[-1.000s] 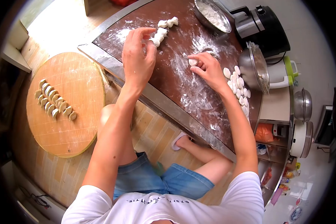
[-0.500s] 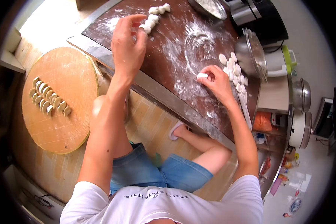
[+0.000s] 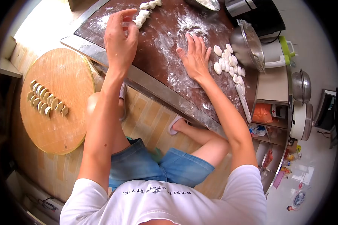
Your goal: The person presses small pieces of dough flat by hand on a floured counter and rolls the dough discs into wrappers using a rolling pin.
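My left hand [image 3: 120,41] hovers over the far left of the floured brown table [image 3: 157,56]. Its fingers are curved and apart, with the thumb tip beside a row of small white dough pieces [image 3: 142,17]; whether it touches them I cannot tell. More dough lumps [image 3: 151,4] lie just beyond. My right hand [image 3: 195,58] is palm down over the floury table middle, fingers spread and nothing held. To its right sits a cluster of flattened dough pieces [image 3: 227,62], and below them a flour-coated rolling pin [image 3: 243,101].
At the left stands a round wooden board [image 3: 64,127] with two rows of dumplings [image 3: 45,98]. A metal bowl [image 3: 248,47] is at the table's right edge. A bowl of flour [image 3: 206,3] and a black appliance [image 3: 255,17] are at the back.
My right hand has let go of a white dough piece, moved left and spread its fingers. An extra piece lies by the cluster's left side. My left hand stays by the dough row.
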Demonstrator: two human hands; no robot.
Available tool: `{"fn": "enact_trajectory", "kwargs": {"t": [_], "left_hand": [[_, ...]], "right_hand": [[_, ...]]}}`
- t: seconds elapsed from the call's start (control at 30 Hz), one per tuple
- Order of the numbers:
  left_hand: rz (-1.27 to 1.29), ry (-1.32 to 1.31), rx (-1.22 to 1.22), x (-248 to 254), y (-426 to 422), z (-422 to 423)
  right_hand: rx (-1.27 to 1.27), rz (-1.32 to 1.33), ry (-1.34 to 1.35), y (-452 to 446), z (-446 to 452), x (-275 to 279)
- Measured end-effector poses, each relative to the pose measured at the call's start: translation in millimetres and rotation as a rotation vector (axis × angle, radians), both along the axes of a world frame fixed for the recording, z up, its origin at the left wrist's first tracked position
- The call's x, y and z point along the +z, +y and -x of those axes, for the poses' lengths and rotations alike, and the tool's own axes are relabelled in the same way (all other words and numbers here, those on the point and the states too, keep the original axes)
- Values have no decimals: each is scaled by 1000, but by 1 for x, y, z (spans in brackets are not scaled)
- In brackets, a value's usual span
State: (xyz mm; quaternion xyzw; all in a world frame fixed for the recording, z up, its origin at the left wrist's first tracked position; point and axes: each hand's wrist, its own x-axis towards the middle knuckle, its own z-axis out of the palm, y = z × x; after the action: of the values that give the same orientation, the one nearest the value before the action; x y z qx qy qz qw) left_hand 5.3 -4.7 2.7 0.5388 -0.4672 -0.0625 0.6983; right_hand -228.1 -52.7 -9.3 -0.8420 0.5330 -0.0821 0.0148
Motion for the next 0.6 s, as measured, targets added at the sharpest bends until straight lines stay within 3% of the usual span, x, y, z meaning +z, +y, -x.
{"fn": "enact_trajectory", "kwargs": {"t": [0.03, 0.13, 0.17, 0.27, 0.3, 0.4, 0.43, 0.53, 0.6], "left_hand": [[2, -14, -7, 1, 0, 1], [0, -13, -1, 0, 0, -2], [-9, 0, 10, -2, 2, -3], [21, -13, 1, -3, 1, -2], [15, -16, 2, -1, 0, -3], [6, -22, -1, -3, 1, -2], [15, -24, -2, -4, 1, -3], [25, -18, 3, -4, 2, -5], [23, -13, 5, -3, 2, -7]], "right_hand": [[17, 45, -104, 1, 0, -1], [31, -275, -1044, -9, 16, 21], [60, -189, -1178, -6, 21, 20], [196, -60, -660, 25, 28, 21], [197, 27, -719, 29, 25, 18], [-63, -126, -1237, 17, 35, 19], [-44, -130, -1074, 20, 39, 31], [2, -259, -244, 55, 42, 68], [48, -303, -169, 73, 49, 69]]}}
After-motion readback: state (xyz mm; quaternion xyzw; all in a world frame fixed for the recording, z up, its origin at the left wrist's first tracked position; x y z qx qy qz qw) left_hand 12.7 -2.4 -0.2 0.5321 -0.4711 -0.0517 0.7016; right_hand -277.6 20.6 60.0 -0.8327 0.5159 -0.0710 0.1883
